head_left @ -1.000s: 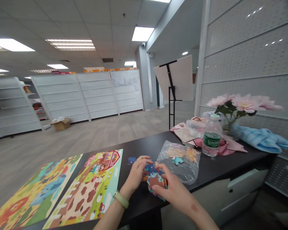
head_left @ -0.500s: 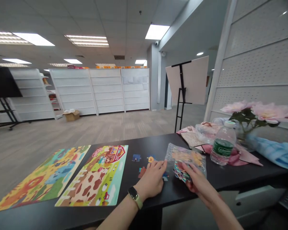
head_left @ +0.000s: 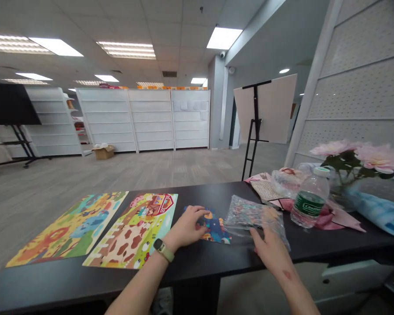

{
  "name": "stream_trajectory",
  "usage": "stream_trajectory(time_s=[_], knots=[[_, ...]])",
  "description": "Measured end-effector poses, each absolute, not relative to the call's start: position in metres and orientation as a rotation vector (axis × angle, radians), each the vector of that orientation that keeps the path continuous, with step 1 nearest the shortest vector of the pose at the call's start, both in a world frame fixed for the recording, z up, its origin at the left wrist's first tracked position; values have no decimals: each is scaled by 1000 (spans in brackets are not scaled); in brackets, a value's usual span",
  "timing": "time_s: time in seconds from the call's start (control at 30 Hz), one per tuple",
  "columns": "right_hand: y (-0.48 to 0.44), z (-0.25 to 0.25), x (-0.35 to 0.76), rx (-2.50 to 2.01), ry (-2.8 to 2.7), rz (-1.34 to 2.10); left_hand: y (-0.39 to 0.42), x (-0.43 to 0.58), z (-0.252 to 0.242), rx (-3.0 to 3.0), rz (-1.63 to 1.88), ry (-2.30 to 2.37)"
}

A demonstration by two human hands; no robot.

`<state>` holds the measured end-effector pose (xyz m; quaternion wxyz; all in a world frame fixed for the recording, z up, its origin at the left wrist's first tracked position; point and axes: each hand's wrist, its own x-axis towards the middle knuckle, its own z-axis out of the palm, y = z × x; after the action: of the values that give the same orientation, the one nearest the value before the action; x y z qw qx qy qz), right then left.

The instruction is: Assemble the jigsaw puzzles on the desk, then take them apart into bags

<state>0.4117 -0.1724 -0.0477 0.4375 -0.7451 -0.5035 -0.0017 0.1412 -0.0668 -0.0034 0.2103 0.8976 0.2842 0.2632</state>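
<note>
A small patch of colourful jigsaw puzzle pieces (head_left: 216,226), mostly dark blue with orange and light blue, lies flat on the black table. My left hand (head_left: 191,225), with a watch on its wrist, rests at the patch's left edge. Its fingers are curved and apart, and they cover part of the pieces. To the right lies a clear plastic bag (head_left: 246,211) full of many-coloured pieces. Over the near right part of this bag is my right hand (head_left: 272,249), fingers apart, holding nothing that I can see.
Two printed picture sheets, a cow one (head_left: 128,245) and a lion one (head_left: 68,227), lie on the left. A water bottle (head_left: 310,201), pink cloth (head_left: 336,216), a blue cloth (head_left: 384,210) and a vase of pink flowers (head_left: 374,157) stand or lie on the right.
The stack of puzzle pieces has left my right hand, which now lies on the bag. My left hand has moved left. Loose pieces now form a larger patch, and the bag looks fuller.
</note>
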Motion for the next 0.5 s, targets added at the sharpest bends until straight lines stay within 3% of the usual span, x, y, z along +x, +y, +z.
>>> stream_trajectory(time_s=[0.13,0.23,0.4,0.5], knots=[[-183,-25,399,-2098,-1328,-190,-63,119,-5,2447,485,962],[-190,-9,380,-1982,-1390,-256,-67,121,-5,2428,395,1009],[-187,-14,335,-1656,-1725,69,-68,126,-1,2463,328,984],[-180,-30,312,-1640,-1917,65,-66,119,1,2473,268,913]])
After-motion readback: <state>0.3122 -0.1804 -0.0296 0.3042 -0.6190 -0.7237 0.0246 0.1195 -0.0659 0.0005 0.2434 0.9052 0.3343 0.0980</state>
